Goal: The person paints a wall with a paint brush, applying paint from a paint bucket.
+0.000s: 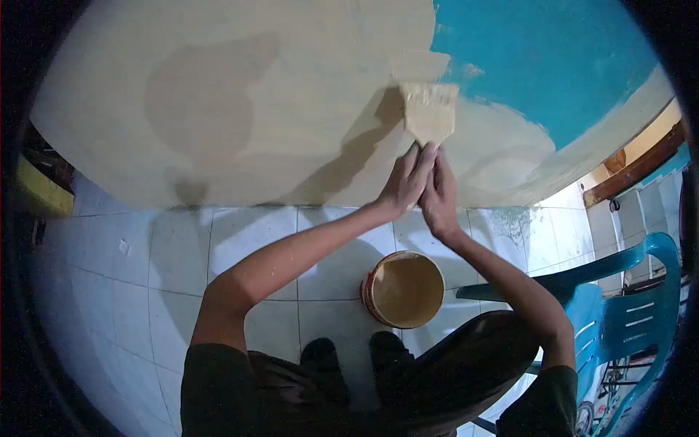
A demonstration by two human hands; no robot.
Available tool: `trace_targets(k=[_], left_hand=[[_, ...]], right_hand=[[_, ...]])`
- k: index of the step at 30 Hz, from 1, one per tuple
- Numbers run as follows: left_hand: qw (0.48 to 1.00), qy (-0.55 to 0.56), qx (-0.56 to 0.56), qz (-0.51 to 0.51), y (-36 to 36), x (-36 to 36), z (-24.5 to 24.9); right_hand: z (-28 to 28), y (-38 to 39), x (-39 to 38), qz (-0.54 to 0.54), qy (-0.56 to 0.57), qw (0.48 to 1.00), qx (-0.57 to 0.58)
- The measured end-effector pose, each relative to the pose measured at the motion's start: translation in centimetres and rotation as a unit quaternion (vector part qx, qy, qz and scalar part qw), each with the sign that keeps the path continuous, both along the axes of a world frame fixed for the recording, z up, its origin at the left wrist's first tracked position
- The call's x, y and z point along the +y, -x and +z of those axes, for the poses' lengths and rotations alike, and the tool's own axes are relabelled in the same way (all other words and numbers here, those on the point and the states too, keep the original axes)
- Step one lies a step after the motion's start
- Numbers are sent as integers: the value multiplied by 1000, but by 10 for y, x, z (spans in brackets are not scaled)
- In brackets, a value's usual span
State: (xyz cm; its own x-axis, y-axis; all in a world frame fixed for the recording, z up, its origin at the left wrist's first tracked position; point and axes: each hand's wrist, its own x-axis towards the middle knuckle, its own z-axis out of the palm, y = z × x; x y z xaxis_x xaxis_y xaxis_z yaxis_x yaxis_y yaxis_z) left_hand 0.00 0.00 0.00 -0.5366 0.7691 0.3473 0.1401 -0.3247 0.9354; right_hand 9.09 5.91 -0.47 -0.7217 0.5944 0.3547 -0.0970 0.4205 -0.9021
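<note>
A wide paintbrush [431, 116] coated in cream paint points upward, its bristles against the wall [306, 87] near the border of cream and blue paint [539, 65]. Both of my hands are closed together around the brush's handle, which they mostly hide. My left hand [404, 180] grips from the left side and my right hand [440, 193] from the right. Below them, on the floor, stands a round bucket [367, 291] holding cream paint.
White tiles [255, 240] cover the floor below the wall. At the right stands a teal plastic chair [633, 320], close to my right arm. A doorway with a brown wooden edge [633, 171] shows at the far right. My knees and feet are below the bucket.
</note>
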Motion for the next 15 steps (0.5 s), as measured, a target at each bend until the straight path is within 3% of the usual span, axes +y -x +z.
trace_targets(k=[3, 5, 6, 8, 11, 15], left_hand=[[997, 2, 5, -72, 18, 7, 9], [996, -41, -55, -49, 14, 17, -3], [998, -51, -28, 0, 12, 15, -9], [999, -38, -25, 2, 8, 9, -22], [999, -31, -5, 15, 9, 9, -13], [993, -120, -16, 1, 14, 15, 13]], right_hand=[[17, 15, 0, 12, 26, 999, 39], [17, 14, 3, 6, 8, 1000, -1], [10, 14, -2, -4, -18, 1000, 13], [-2, 10, -10, -15, -35, 999, 24], [-7, 13, 0, -30, -42, 998, 24], [25, 22, 1, 13, -55, 996, 70]])
